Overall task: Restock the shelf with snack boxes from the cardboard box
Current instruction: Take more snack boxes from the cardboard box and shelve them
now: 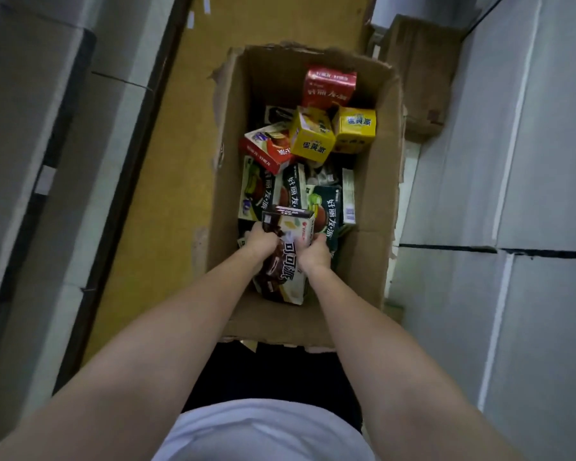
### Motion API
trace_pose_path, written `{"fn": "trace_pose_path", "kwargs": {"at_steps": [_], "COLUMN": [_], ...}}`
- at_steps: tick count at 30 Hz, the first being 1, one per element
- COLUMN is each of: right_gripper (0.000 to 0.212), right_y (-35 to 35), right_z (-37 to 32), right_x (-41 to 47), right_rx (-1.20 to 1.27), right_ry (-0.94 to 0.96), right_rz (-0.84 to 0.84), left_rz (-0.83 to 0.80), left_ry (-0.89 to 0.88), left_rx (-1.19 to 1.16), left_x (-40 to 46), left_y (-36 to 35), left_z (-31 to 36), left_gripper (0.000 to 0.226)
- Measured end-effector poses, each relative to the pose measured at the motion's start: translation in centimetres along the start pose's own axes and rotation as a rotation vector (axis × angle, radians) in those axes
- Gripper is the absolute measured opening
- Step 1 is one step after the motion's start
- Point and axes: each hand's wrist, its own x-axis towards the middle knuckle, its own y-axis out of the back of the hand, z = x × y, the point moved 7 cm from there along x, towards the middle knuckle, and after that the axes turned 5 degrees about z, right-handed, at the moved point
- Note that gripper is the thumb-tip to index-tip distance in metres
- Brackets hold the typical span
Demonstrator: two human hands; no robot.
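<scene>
Both bare arms are reaching down into the open cardboard box (376, 207), which is sitting on the floor with its torn flaps standing up. The left hand (261, 241) and the right hand (315, 252) are gripping one brown-and-cream snack box (285, 257) from either side, fingers clamped on its long edges. This box is lying lengthwise toward the person at the near end of the carton, resting above the packs beneath it; its face is showing large dark characters and a picture of chocolate-coated cakes, while its far end panel is pale with a small red mark.

Other snack boxes are lying loosely in the carton. Just beyond the hands, three dark green boxes (328, 211) with white lettering are leaning side by side. Past them a red box (266, 148) is tilting on its edge, touching a yellow box (311, 138), and a second yellow box (354, 129) is sitting just beside that one (both bear blue-backed lettering). Another red box (328, 86) is standing against the far wall.

A yellowish cardboard sheet (167, 168) is lying on the floor to the left of the carton, and grey surfaces are flanking both sides.
</scene>
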Motion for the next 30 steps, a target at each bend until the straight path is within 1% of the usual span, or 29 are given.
{"fn": "trace_pose_path", "kwargs": {"at_steps": [2,3,6,7,9,12,13,15,18,21,22,23,26,27,30], "right_gripper": [0.042,0.043,0.048,0.047,0.047,0.046,0.046,0.046,0.042,0.043,0.044,0.044,0.041,0.042,0.046], "right_y": [0.6,1.1,2.5,3.0,4.0,5.4,5.7,6.0,5.1,2.7,1.6,0.5,-4.3,-6.4,-13.4], "right_z": [-1.1,-1.9,-4.7,-6.0,-8.7,-12.5,-13.6,-15.7,-18.6,-20.8,-21.4,-21.8,-22.3,-22.3,-21.1], "right_x": [-0.1,-0.3,-0.5,-0.9,-1.9,-4.5,-5.6,-8.1,-13.0,-19.6,-21.9,-24.4,-31.4,-33.6,-39.7], "right_rx": [0.004,0.002,-0.106,-0.150,-0.218,-0.254,-0.245,-0.207,-0.168,-0.193,-0.212,-0.231,-0.302,-0.349,-0.451], "right_ry": [0.079,0.114,0.217,0.257,0.334,0.434,0.453,0.494,0.600,0.772,0.834,0.881,1.007,1.036,1.115], "right_rz": [0.022,0.032,0.073,0.083,0.095,0.110,0.106,0.096,0.057,-0.025,-0.049,-0.076,-0.162,-0.186,-0.282], "left_rz": [0.050,0.069,0.064,0.069,0.073,0.067,0.058,0.061,0.079,0.088,0.104,0.121,0.233,0.282,0.418], "left_ry": [-0.044,-0.061,-0.141,-0.155,-0.175,-0.240,-0.254,-0.286,-0.404,-0.438,-0.446,-0.454,-0.463,-0.462,-0.446], "left_rx": [-0.047,-0.062,-0.139,-0.173,-0.254,-0.368,-0.410,-0.476,-0.523,-0.596,-0.639,-0.680,-0.825,-0.882,-1.044], "left_x": [1.0,0.0,-3.9,-5.1,-7.1,-10.4,-11.5,-14.2,-17.7,-20.5,-21.4,-22.3,-25.1,-25.9,-28.1], "left_y": [0.4,1.1,2.6,3.3,4.5,7.2,8.3,11.0,15.8,20.9,22.8,24.6,30.1,31.9,37.1], "left_z": [-0.1,0.7,3.6,4.3,5.7,7.7,8.1,8.6,8.4,5.5,4.1,2.5,-3.5,-5.9,-13.8], "left_gripper": [0.071,0.066,0.038,0.034,0.032,0.039,0.038,0.028,0.034,0.052,0.054,0.053,0.039,0.040,0.060]}}
